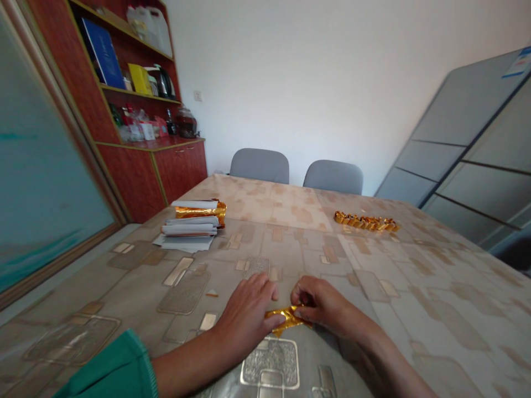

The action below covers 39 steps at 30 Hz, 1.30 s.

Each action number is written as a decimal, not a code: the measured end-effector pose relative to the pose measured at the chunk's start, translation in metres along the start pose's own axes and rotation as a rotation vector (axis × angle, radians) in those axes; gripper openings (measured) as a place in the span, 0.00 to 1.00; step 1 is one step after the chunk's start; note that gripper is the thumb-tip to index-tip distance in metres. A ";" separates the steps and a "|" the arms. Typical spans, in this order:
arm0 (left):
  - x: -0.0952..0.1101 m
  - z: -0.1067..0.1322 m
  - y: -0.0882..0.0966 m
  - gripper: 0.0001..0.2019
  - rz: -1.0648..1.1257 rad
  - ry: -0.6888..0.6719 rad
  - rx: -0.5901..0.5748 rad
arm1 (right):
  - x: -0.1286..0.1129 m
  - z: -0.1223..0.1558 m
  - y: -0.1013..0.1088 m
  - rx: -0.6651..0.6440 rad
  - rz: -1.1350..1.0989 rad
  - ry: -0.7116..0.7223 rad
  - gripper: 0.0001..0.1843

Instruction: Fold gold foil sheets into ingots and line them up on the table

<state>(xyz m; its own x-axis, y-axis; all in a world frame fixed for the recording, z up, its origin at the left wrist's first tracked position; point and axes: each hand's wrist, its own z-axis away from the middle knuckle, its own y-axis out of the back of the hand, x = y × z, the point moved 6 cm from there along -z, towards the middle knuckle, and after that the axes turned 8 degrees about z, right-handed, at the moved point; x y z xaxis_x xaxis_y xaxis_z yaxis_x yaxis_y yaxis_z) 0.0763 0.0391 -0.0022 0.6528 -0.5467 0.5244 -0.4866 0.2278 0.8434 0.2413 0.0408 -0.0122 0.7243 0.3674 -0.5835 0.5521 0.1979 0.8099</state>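
A small folded strip of shiny gold foil paper (287, 320) lies on the table right in front of me. My left hand (253, 304) rests palm down at its left end, the thumb pressing on the foil and the other fingers stretched forward on the tablecloth. At the right end, my right hand (323, 304) pinches the foil between thumb and curled fingers. The undersides of the fingers and part of the foil are hidden.
On the left, stacks of white-backed gold paper sheets (191, 226) lie on the patterned tablecloth (373, 309). A row of folded gold pieces (365, 221) sits at the far right. A paper scrap (212, 293) lies left of my hands. Two grey chairs (260, 165) stand beyond.
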 end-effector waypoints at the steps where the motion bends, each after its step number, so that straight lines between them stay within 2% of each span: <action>1: 0.000 0.001 -0.001 0.10 0.027 0.012 -0.016 | -0.001 0.001 -0.001 0.005 -0.005 0.003 0.12; 5: 0.001 0.000 -0.003 0.08 0.104 0.034 -0.058 | -0.005 0.003 -0.003 0.008 -0.023 0.014 0.10; 12: 0.002 0.000 -0.008 0.06 0.166 -0.011 -0.079 | -0.012 0.003 -0.003 0.009 -0.020 0.011 0.08; 17: -0.001 0.002 -0.011 0.06 0.194 -0.041 -0.053 | -0.010 0.000 -0.006 -0.005 -0.023 0.029 0.09; 21: -0.004 -0.009 -0.008 0.07 0.211 -0.110 -0.026 | -0.010 -0.007 -0.003 0.009 -0.016 0.046 0.10; 25: -0.008 -0.024 -0.004 0.07 0.217 -0.162 0.007 | -0.011 -0.019 0.003 0.073 0.010 0.066 0.09; 32: -0.025 -0.031 0.006 0.01 0.225 -0.070 0.159 | -0.016 -0.022 0.005 0.255 0.079 0.112 0.08; 35: -0.025 -0.028 0.009 0.08 0.275 -0.113 0.194 | -0.022 -0.018 0.005 0.307 0.088 0.139 0.08; 39: -0.020 -0.025 0.010 0.11 0.406 -0.220 0.239 | -0.031 -0.014 0.009 0.347 0.025 0.182 0.06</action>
<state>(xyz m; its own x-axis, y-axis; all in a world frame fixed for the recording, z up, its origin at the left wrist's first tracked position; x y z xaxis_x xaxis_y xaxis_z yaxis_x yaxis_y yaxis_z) 0.0724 0.0724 -0.0014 0.2586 -0.6147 0.7452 -0.8115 0.2803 0.5128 0.2181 0.0444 0.0143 0.6712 0.5299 -0.5184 0.6648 -0.1209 0.7372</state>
